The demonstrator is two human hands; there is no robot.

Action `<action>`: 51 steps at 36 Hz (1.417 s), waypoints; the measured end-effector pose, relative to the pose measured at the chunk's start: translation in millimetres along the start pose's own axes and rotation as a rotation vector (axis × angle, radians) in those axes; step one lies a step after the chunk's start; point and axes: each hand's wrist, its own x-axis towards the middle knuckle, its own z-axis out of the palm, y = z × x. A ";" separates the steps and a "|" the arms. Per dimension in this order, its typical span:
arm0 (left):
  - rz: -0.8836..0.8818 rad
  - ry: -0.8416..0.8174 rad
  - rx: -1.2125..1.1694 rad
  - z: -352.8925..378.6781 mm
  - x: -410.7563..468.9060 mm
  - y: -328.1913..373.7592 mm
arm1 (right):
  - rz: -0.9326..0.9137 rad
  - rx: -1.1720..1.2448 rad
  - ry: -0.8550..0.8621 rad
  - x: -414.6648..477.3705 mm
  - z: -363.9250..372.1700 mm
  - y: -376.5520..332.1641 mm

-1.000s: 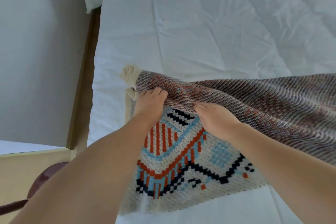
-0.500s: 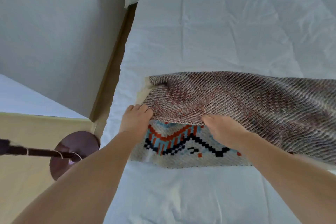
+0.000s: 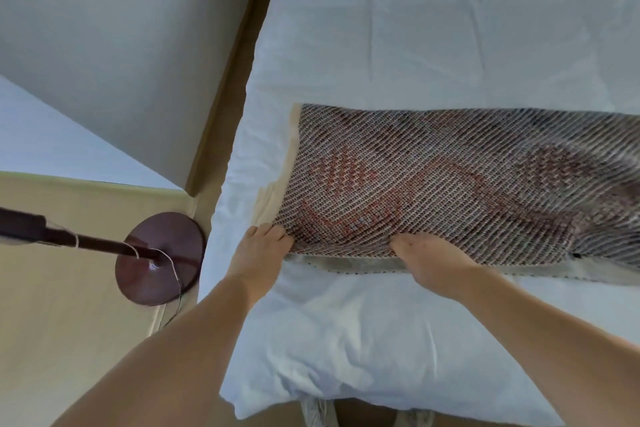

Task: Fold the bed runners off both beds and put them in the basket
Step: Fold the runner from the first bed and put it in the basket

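On bed (image 3: 415, 45) | left hand (image 3: 258, 253) fingers (image 3: 273, 233) pinch runner (image 3: 433, 177) edge; right hand (image 3: 440, 263) fingers grip same edge

No text, label, brand, number or sign can be read. The bed runner (image 3: 433, 184) carries a woven pattern only, without lettering. The bed (image 3: 415, 28) linen and the lamp base (image 3: 156, 263) bear no markings.
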 end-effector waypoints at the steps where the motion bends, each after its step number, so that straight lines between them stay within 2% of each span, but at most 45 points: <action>1: -0.011 -0.044 -0.003 5.3 -2.7 -0.2 | -0.006 -0.020 0.001 -0.9 4.1 -3.1; 3: -0.033 -0.106 -0.036 13.6 -6.2 0.0 | -0.018 -0.105 -0.005 -0.5 11.7 -7.5; 8: -0.056 -0.101 -0.017 20.4 -2.4 11.6 | 0.095 -0.190 -0.047 -0.6 23.4 -10.3; 15: 0.136 -0.118 -0.009 13.3 22.6 66.8 | 0.298 -0.173 0.039 -19.3 33.2 17.5; 24: 0.275 -0.189 0.104 11.6 69.5 173.9 | 0.477 -0.208 0.102 -73.8 38.5 111.9; 34: 0.279 -0.157 0.104 8.4 113.8 304.3 | 0.666 -0.164 0.247 -134.1 55.5 226.3; 39: 0.256 -0.162 0.070 4.7 136.1 349.8 | 0.620 -0.110 0.250 -140.5 62.4 262.4; 44: 0.165 -0.228 -0.008 -2.2 137.3 364.7 | 0.443 -0.118 0.228 -168.0 67.8 268.8; 49: 0.187 -0.380 -0.015 -6.1 120.2 359.5 | 0.303 -0.096 0.008 -188.4 86.3 269.6; 51: 0.190 -0.418 -0.033 -11.8 122.8 358.8 | 0.273 -0.067 -0.020 -187.7 86.7 278.8</action>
